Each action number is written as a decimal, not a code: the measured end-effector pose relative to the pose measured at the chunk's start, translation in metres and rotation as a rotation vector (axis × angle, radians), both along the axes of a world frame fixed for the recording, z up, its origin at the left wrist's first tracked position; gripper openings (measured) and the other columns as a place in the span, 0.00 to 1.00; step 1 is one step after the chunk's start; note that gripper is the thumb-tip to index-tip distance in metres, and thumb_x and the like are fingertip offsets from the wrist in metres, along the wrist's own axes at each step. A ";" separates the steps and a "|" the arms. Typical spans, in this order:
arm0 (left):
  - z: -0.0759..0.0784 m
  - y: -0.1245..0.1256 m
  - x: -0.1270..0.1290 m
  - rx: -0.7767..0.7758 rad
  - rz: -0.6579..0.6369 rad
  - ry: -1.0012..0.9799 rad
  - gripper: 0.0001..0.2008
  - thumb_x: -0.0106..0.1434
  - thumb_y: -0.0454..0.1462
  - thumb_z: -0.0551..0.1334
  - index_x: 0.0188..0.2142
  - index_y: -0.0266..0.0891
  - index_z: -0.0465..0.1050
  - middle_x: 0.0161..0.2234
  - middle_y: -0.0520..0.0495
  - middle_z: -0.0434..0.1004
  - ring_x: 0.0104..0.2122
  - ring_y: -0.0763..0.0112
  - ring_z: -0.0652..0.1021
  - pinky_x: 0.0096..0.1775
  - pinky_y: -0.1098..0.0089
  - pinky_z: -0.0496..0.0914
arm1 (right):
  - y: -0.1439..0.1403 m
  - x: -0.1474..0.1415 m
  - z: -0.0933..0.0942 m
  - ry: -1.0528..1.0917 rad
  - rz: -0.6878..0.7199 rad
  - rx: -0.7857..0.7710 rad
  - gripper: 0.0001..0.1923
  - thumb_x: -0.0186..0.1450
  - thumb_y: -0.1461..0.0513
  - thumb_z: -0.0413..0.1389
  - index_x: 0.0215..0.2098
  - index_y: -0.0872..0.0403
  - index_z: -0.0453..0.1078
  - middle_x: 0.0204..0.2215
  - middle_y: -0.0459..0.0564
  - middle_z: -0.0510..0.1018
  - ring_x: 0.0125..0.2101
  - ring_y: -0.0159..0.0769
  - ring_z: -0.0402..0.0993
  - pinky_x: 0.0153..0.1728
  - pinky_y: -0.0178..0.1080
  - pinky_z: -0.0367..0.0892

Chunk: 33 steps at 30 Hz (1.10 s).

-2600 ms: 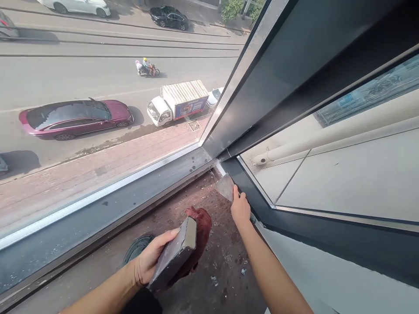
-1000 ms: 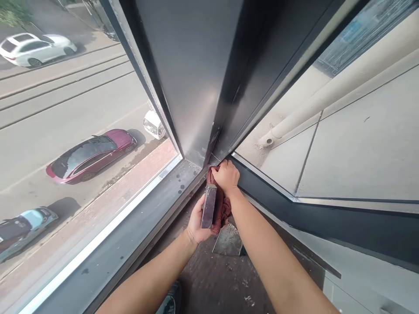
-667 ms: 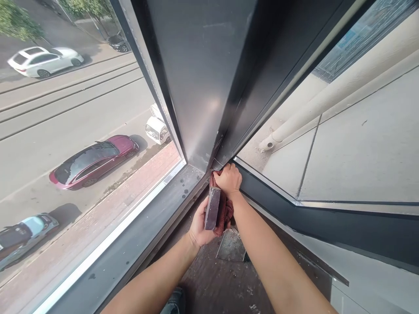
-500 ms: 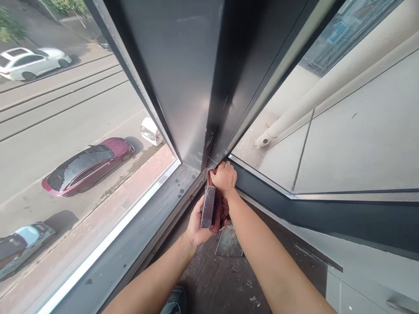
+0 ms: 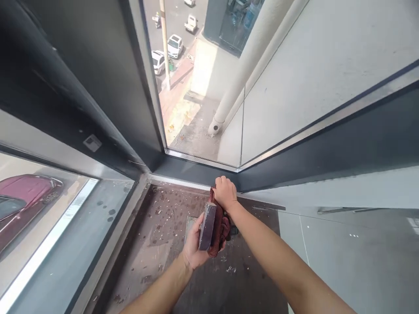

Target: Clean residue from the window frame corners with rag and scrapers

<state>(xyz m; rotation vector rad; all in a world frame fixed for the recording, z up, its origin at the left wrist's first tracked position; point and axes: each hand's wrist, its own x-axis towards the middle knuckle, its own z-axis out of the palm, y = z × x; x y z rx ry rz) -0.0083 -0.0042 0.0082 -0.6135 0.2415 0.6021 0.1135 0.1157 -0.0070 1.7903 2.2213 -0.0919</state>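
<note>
My left hand [image 5: 193, 246] is closed around a dark, purplish rectangular block [image 5: 207, 229] with a greyish upper end. A reddish-brown cloth [image 5: 224, 231] lies bunched against the right side of the block, partly inside the same hand. At the cloth's upper end, my right hand [image 5: 225, 192] is closed on the fabric, thumb toward the block. Its knuckles are close to the dark lower window frame [image 5: 199, 170]; whether they touch it I cannot tell. The left hand's far fingers are mostly hidden behind the block and cloth.
A dark, speckled floor [image 5: 163, 205] lies below my hands. Dark corner posts [image 5: 131, 78] stand ahead and left, and a grey sill [image 5: 94, 235] runs along the left. Through the glass show a pipe [image 5: 245, 69], parked cars and a street. A pale cabinet-like surface [image 5: 343, 244] is at right.
My view has turned to the right, so the window corner now sits further left. Both hands, still holding the block and cloth, have come away from the corner.
</note>
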 end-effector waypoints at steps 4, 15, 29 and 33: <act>0.000 0.001 0.028 0.007 -0.106 0.001 0.25 0.61 0.51 0.55 0.47 0.33 0.68 0.45 0.39 0.72 0.42 0.62 0.73 0.40 0.63 0.66 | -0.002 0.023 0.007 -0.092 0.014 -0.029 0.09 0.64 0.68 0.42 0.36 0.57 0.63 0.34 0.56 0.68 0.35 0.40 0.62 0.30 0.38 0.58; 0.005 -0.027 0.035 0.048 -0.298 0.148 0.23 0.59 0.51 0.57 0.41 0.32 0.71 0.38 0.36 0.74 0.36 0.55 0.75 0.33 0.61 0.68 | -0.057 0.069 0.024 0.324 -0.143 -0.234 0.10 0.61 0.69 0.47 0.36 0.54 0.69 0.37 0.53 0.72 0.41 0.39 0.64 0.38 0.38 0.61; 0.017 0.010 0.013 0.163 -0.239 0.355 0.22 0.57 0.49 0.59 0.40 0.31 0.74 0.37 0.36 0.75 0.36 0.55 0.76 0.36 0.59 0.71 | -0.060 0.052 -0.024 1.867 -1.802 0.041 0.04 0.53 0.64 0.56 0.27 0.56 0.64 0.22 0.46 0.76 0.26 0.33 0.74 0.32 0.38 0.72; 0.017 0.016 0.013 0.173 -0.267 0.384 0.21 0.57 0.49 0.60 0.38 0.32 0.74 0.33 0.36 0.76 0.33 0.55 0.76 0.29 0.63 0.72 | -0.053 0.047 -0.014 2.054 -1.851 0.116 0.05 0.52 0.68 0.55 0.29 0.57 0.66 0.24 0.47 0.77 0.27 0.34 0.75 0.34 0.38 0.73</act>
